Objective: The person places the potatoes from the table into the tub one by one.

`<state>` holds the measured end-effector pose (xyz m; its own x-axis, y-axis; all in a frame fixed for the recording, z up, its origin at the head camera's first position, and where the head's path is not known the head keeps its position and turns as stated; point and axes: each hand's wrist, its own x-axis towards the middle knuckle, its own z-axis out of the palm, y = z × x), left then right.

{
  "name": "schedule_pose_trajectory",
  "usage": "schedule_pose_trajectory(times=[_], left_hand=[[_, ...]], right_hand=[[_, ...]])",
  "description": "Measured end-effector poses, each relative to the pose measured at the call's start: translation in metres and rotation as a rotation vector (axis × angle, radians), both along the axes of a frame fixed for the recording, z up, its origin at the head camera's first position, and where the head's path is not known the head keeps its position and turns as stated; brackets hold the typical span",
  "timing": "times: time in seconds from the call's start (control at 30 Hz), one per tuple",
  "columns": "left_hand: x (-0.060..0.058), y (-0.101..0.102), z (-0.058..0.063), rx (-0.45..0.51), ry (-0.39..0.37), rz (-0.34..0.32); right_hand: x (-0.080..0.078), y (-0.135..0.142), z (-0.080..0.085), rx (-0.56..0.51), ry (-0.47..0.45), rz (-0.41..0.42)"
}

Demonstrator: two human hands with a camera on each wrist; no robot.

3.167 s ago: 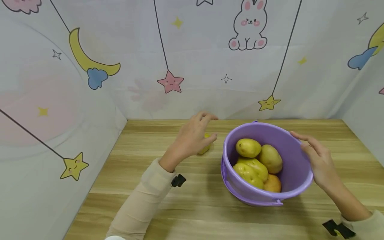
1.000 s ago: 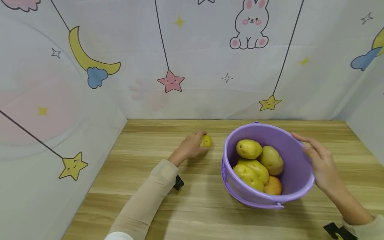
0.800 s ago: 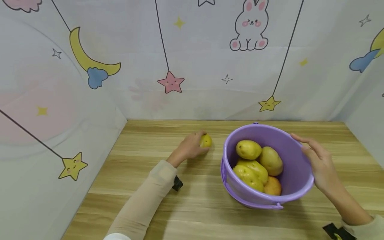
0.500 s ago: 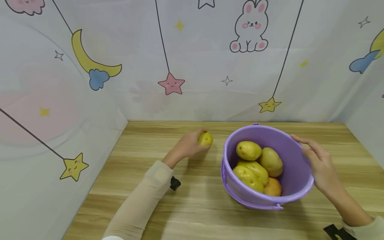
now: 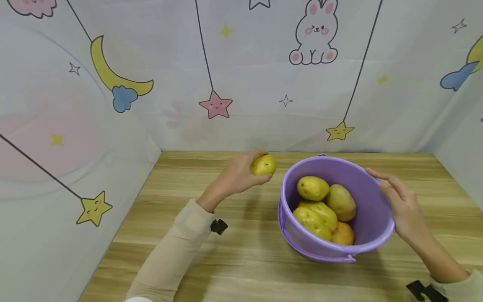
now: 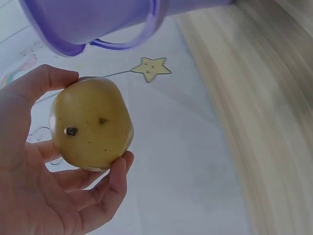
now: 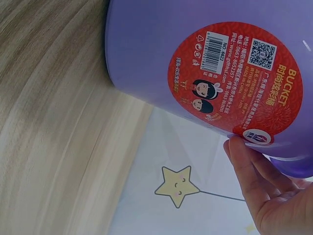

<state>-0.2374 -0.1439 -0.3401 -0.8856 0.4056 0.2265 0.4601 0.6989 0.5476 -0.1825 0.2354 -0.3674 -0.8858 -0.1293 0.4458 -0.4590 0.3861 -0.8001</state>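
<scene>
My left hand (image 5: 241,173) grips a yellow potato (image 5: 263,165) above the table, to the left of the purple bucket (image 5: 377,243). The left wrist view shows the potato (image 6: 93,125) between thumb and fingers, with dark spots on its skin. On the bucket's right side, my right hand (image 5: 403,205) holds the rim. Its fingers (image 7: 244,169) touch the outer wall just below a round red label (image 7: 234,83). Inside the bucket lie several yellow potatoes (image 5: 313,188) and a rounder orange-coloured item (image 5: 342,234), partly covered.
A wood-grain table (image 5: 234,268) lies under everything. White cloth walls (image 5: 256,130) with printed stars, a moon and a rabbit close off its back and sides. The bucket's purple handle (image 5: 298,247) hangs down on its near left side.
My left hand has reached down to the potato, taken hold of it and raised it off the table, a little towards the bucket. The right hand and the bucket stay put.
</scene>
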Motion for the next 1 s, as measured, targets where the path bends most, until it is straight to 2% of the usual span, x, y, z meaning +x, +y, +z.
schedule_pose_trajectory(times=[0.3, 0.47, 0.73, 1.0], left_hand=[[0.013, 0.014, 0.025, 0.028, 0.101, -0.007], [0.024, 0.023, 0.039, 0.03, 0.121, -0.028], [0.038, 0.044, 0.057, 0.013, 0.119, -0.102], [0.048, 0.066, 0.066, -0.009, 0.136, -0.22]], right_hand=[[-0.002, 0.0, -0.001, -0.006, -0.004, 0.001], [-0.002, 0.0, 0.0, -0.011, -0.023, 0.006], [-0.001, -0.002, -0.001, -0.009, -0.004, -0.001], [0.0, -0.001, 0.0, -0.006, -0.012, -0.001]])
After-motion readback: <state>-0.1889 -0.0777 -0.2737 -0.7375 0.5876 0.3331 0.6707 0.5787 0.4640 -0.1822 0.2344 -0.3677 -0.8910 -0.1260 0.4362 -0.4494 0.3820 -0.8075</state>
